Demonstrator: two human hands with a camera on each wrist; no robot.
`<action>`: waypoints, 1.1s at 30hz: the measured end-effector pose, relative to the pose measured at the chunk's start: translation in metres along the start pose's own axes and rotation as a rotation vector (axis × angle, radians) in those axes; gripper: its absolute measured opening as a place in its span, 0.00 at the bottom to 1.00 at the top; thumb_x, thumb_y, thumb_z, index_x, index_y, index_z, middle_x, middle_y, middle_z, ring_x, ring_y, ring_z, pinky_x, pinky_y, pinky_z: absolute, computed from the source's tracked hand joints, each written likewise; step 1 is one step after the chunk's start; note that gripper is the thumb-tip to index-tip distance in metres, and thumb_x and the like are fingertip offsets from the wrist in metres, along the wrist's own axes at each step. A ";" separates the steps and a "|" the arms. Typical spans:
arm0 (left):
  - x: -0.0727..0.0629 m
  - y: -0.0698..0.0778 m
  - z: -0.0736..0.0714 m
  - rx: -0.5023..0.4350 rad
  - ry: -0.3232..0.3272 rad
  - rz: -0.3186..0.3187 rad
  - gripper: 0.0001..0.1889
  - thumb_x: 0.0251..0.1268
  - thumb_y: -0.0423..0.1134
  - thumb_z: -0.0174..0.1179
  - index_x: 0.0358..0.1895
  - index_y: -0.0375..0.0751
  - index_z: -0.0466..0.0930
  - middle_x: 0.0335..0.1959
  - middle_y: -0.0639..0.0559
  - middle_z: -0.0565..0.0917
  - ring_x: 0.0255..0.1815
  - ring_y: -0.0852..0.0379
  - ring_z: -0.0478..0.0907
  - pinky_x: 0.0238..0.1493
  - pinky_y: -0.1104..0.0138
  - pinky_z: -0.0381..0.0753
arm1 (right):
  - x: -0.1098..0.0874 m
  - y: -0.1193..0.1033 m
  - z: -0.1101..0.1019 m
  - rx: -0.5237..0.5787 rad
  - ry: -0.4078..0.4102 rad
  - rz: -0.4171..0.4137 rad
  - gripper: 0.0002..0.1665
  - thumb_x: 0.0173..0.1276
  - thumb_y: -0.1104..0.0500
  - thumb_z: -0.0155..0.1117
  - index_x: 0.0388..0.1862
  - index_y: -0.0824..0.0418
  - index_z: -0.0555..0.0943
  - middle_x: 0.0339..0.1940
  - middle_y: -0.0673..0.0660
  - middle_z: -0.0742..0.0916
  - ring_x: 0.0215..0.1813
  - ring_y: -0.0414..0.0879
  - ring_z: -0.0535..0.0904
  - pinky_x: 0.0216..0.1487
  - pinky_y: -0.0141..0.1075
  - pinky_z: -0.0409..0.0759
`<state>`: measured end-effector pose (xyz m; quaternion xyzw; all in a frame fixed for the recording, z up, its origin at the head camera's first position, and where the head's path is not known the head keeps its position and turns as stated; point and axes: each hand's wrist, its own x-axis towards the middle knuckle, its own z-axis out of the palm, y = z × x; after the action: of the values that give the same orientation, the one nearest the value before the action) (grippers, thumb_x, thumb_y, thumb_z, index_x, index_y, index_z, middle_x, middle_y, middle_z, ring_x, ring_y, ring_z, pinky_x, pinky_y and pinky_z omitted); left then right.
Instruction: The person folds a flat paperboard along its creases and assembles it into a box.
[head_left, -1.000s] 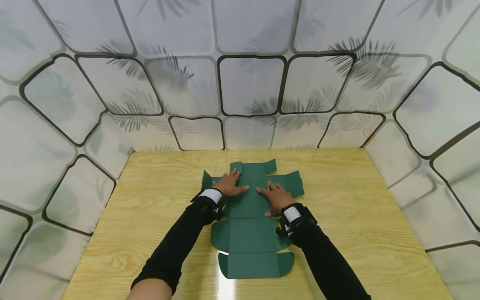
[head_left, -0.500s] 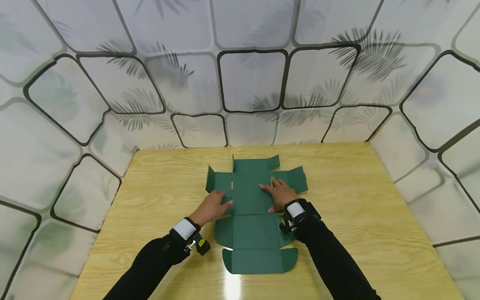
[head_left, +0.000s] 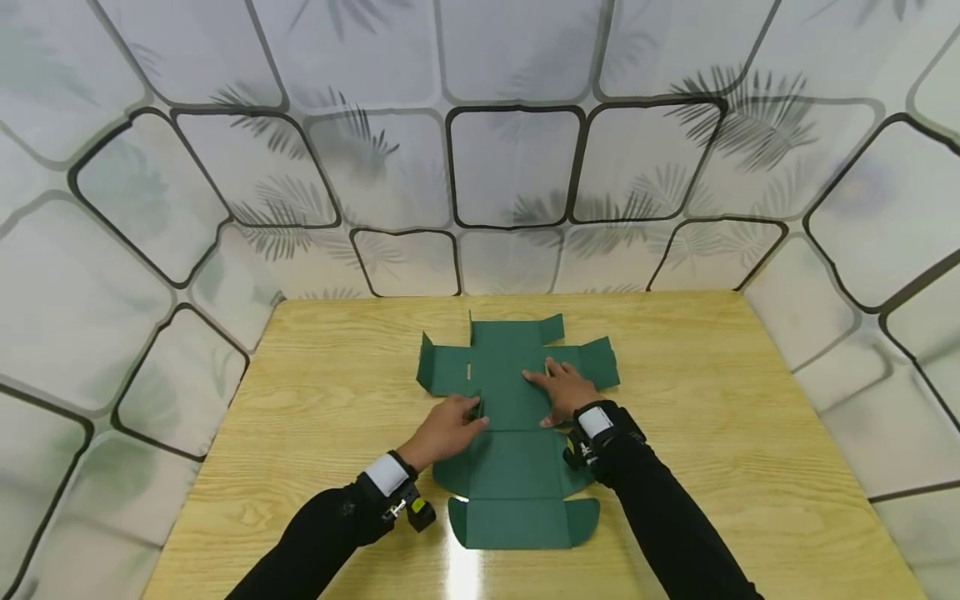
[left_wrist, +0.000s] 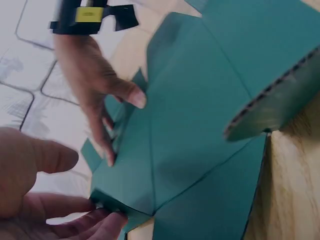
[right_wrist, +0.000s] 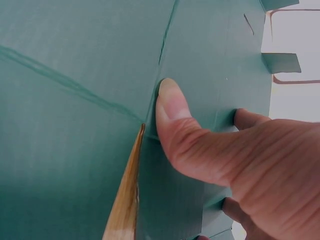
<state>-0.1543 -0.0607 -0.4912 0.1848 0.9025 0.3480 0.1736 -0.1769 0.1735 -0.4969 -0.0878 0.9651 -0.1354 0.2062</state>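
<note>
A flat green cardboard box blank [head_left: 510, 379] lies unfolded on the wooden table. My left hand [head_left: 446, 427] is at its left edge, beside the middle side panel. In the left wrist view, its fingertips touch the outside of a raised side flap [left_wrist: 114, 204], while the thumb stands apart from it. My right hand [head_left: 566, 390] rests on the blank's right side, fingers and thumb spread. In the right wrist view, the right thumb [right_wrist: 175, 112] lies along a crease near the corner of a cut gap. The hand hides part of the right side flap.
Small end tabs, such as the upper-left tab [head_left: 426, 362] and upper-right tab [head_left: 600, 361], stand partly up. Rounded flaps [head_left: 581, 518] spread at the near end. Behind the table [head_left: 337, 375] hangs a patterned curtain [head_left: 517, 167], which also runs along both sides.
My left hand has left the upper-left part of the blank and moved nearer, to the middle left edge, where a side flap is now raised. My right hand stays about in place.
</note>
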 end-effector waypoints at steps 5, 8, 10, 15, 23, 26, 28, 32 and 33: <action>0.002 -0.013 0.013 0.113 -0.057 0.146 0.31 0.67 0.51 0.51 0.62 0.28 0.67 0.53 0.35 0.69 0.54 0.40 0.70 0.51 0.52 0.73 | 0.001 -0.001 0.001 -0.014 -0.020 0.002 0.52 0.47 0.53 0.75 0.71 0.47 0.60 0.74 0.64 0.55 0.73 0.65 0.49 0.55 0.62 0.67; 0.003 -0.015 0.017 0.184 -0.072 0.190 0.30 0.67 0.50 0.52 0.63 0.29 0.66 0.54 0.37 0.69 0.53 0.40 0.68 0.50 0.54 0.71 | 0.000 -0.001 -0.001 0.000 -0.026 0.004 0.52 0.47 0.54 0.75 0.71 0.48 0.60 0.74 0.64 0.55 0.73 0.66 0.49 0.56 0.63 0.66; 0.004 -0.014 0.019 0.222 -0.079 0.188 0.29 0.66 0.49 0.53 0.63 0.30 0.67 0.55 0.39 0.68 0.50 0.43 0.66 0.48 0.56 0.70 | -0.001 -0.001 -0.002 0.009 -0.025 0.005 0.52 0.47 0.54 0.75 0.71 0.48 0.61 0.74 0.65 0.55 0.73 0.66 0.49 0.57 0.63 0.65; 0.003 -0.001 0.015 0.266 -0.113 0.133 0.28 0.63 0.44 0.57 0.62 0.30 0.67 0.55 0.41 0.68 0.48 0.45 0.64 0.47 0.57 0.69 | -0.001 -0.001 -0.002 0.001 -0.015 0.003 0.52 0.47 0.54 0.75 0.71 0.49 0.61 0.74 0.65 0.55 0.72 0.66 0.49 0.57 0.63 0.65; 0.001 -0.010 0.008 0.206 0.032 -0.024 0.43 0.52 0.46 0.68 0.67 0.30 0.57 0.55 0.33 0.69 0.53 0.41 0.72 0.49 0.53 0.76 | -0.003 -0.001 -0.001 0.006 -0.010 -0.018 0.52 0.47 0.54 0.75 0.71 0.49 0.61 0.73 0.66 0.56 0.72 0.67 0.50 0.56 0.64 0.66; 0.000 -0.018 0.006 0.229 0.098 -0.070 0.39 0.46 0.48 0.71 0.57 0.26 0.65 0.48 0.32 0.72 0.46 0.41 0.75 0.42 0.53 0.78 | -0.002 0.000 -0.001 0.005 -0.010 -0.023 0.52 0.47 0.54 0.75 0.71 0.49 0.60 0.74 0.65 0.55 0.72 0.67 0.49 0.55 0.63 0.67; -0.002 -0.024 0.006 0.238 0.102 -0.076 0.31 0.45 0.48 0.71 0.46 0.30 0.70 0.39 0.37 0.74 0.36 0.46 0.74 0.34 0.57 0.77 | 0.000 0.000 0.000 0.001 -0.015 -0.028 0.52 0.47 0.53 0.75 0.71 0.48 0.60 0.74 0.65 0.55 0.72 0.66 0.49 0.55 0.62 0.68; -0.004 -0.032 0.009 0.197 0.079 -0.047 0.21 0.46 0.47 0.71 0.29 0.36 0.71 0.26 0.46 0.70 0.26 0.55 0.67 0.25 0.66 0.68 | 0.005 0.004 0.000 0.008 -0.035 -0.036 0.53 0.47 0.52 0.75 0.71 0.49 0.60 0.74 0.66 0.54 0.72 0.67 0.49 0.54 0.63 0.68; -0.005 -0.032 0.010 0.190 0.075 -0.036 0.20 0.47 0.47 0.70 0.26 0.36 0.71 0.24 0.47 0.70 0.25 0.56 0.66 0.24 0.67 0.66 | 0.006 0.004 -0.001 0.017 -0.044 -0.032 0.53 0.47 0.52 0.75 0.71 0.49 0.60 0.74 0.66 0.54 0.72 0.67 0.49 0.54 0.63 0.68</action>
<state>-0.1528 -0.0798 -0.5194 0.1711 0.9406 0.2642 0.1275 -0.1828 0.1764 -0.4995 -0.1046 0.9576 -0.1448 0.2261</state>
